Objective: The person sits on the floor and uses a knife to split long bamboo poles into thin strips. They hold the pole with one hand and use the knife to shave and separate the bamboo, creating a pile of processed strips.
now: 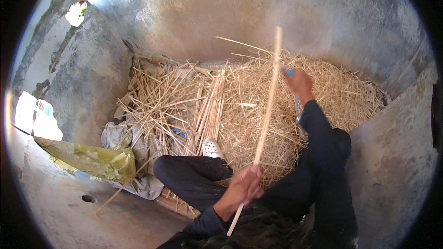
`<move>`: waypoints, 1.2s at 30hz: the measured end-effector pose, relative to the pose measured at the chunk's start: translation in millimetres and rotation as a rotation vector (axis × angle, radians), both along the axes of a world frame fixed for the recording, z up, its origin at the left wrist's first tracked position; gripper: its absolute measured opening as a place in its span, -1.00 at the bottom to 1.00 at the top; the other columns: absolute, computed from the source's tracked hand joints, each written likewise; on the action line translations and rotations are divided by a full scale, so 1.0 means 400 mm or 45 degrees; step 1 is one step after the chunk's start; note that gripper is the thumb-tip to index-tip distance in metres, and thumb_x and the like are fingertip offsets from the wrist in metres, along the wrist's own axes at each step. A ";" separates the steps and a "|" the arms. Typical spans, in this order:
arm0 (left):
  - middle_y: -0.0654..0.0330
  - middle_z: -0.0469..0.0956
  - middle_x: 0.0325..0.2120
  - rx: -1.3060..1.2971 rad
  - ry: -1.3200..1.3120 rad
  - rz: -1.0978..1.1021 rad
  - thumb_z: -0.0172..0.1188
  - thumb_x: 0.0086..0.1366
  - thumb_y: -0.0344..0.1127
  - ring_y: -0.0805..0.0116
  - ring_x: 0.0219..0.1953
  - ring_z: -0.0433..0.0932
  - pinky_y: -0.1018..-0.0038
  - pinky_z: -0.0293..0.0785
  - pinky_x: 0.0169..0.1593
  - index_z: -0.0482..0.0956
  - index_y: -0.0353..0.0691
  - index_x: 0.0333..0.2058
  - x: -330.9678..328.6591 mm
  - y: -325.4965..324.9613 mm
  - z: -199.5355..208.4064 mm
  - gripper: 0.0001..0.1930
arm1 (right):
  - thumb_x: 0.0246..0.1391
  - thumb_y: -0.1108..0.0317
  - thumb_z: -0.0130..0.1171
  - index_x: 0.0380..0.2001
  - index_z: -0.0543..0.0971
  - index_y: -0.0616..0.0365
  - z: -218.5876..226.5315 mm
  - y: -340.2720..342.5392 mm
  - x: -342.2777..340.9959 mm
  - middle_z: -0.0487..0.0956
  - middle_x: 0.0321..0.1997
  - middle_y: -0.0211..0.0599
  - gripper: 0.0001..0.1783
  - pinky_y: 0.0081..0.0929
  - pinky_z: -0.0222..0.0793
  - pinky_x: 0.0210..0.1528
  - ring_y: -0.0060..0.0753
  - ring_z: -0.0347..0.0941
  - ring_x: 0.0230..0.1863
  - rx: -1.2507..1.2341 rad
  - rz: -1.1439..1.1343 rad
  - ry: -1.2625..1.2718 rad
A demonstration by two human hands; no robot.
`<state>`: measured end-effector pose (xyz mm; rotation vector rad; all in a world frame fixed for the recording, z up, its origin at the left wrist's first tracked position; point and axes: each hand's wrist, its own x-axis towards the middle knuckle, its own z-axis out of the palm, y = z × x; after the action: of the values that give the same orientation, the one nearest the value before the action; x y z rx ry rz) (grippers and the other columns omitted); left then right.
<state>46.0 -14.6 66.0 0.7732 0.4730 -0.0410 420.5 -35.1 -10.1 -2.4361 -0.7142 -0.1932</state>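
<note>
My left hand (241, 187) is closed around the lower part of a long pale bamboo strip (266, 121), which slants up and away from my lap. A short end of the strip sticks out below the fist. My right hand (299, 84) is closed beside the strip's upper part, with a small blue thing (289, 72) showing at its fingers. Whether these fingers also touch the strip, I cannot tell. Close to the right wrist and sleeve, a narrow silvery piece (298, 109) shows, partly hidden; its kind is unclear.
Curly shavings (346, 94) are heaped along the wall to the right. Loose strips (159, 99) lie tangled at the left, beside a straighter bundle (211, 106). A white clog (212, 148) is on my foot. A yellow-green sack (99, 159) lies left, near a concrete wall (221, 14).
</note>
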 end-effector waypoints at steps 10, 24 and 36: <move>0.43 0.09 -0.85 0.291 0.071 -0.078 -0.16 0.44 -0.13 0.59 -0.88 0.03 0.61 0.20 -0.60 0.34 -0.19 -0.35 -0.082 0.106 -0.012 -0.73 | -0.02 -0.56 -0.32 -0.45 0.58 0.38 -0.008 -0.160 0.216 0.56 -0.44 0.13 0.03 -0.05 0.35 -0.24 0.05 0.51 -0.34 0.000 -0.366 0.420; 0.43 0.13 -0.80 0.548 -0.109 0.112 -0.20 0.45 -0.09 0.64 -0.82 0.04 0.66 0.00 -0.74 0.31 -0.19 -0.34 0.049 0.114 -0.012 -0.70 | -0.18 -0.48 0.08 -0.83 0.43 0.02 0.103 -0.051 -0.393 0.37 -0.84 -0.29 -0.27 -0.28 0.23 -0.69 -0.17 0.37 -0.78 0.075 0.888 -0.251; 0.41 0.10 -0.82 0.486 -0.123 0.068 -0.22 0.46 -0.08 0.59 -0.88 0.02 0.66 0.03 -0.71 0.29 -0.18 -0.32 0.049 0.073 0.027 -0.70 | -0.23 -0.56 0.02 -0.83 0.49 -0.01 0.083 -0.011 -0.259 0.38 -0.87 -0.37 -0.23 -0.38 0.23 -0.72 -0.32 0.37 -0.81 0.053 0.622 -0.506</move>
<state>65.8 14.6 76.8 1.1311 0.4144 0.1399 317.1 -39.6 23.3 -2.1229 -1.4356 -0.4945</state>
